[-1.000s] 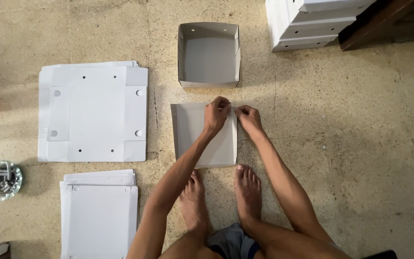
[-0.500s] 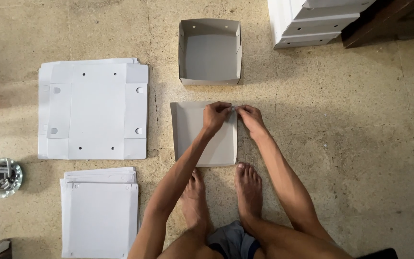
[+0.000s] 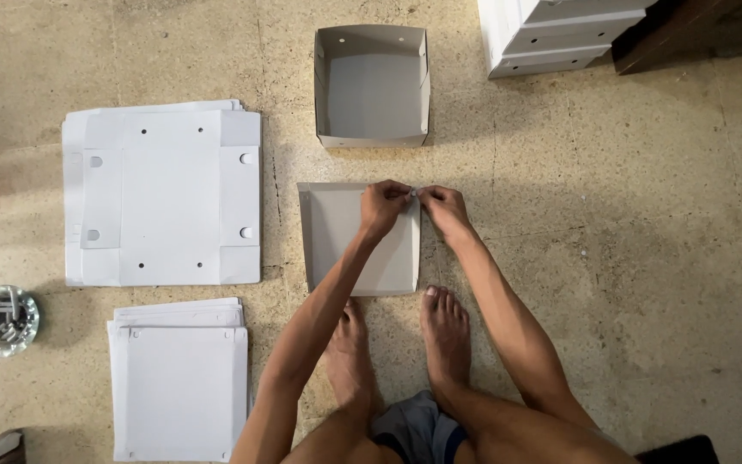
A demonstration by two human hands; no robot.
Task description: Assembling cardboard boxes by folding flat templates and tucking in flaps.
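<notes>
A partly folded grey cardboard tray [image 3: 345, 241] lies on the floor in front of my bare feet. My left hand [image 3: 384, 206] and my right hand [image 3: 441, 206] meet at its far right corner, fingertips pinching the corner flap together. Beyond it stands an assembled open grey box [image 3: 372, 86], upright and empty.
A stack of flat white box blanks [image 3: 163, 196] lies at the left, a second smaller stack [image 3: 179, 378] below it. A glass dish [image 3: 2, 320] with small parts sits at far left. Finished white boxes [image 3: 560, 34] are piled at top right beside a dark wooden piece [image 3: 689, 30].
Both hands have stayed at the tray's far right corner, drawing closer together with small finger movements. The tray and the other things have not moved.
</notes>
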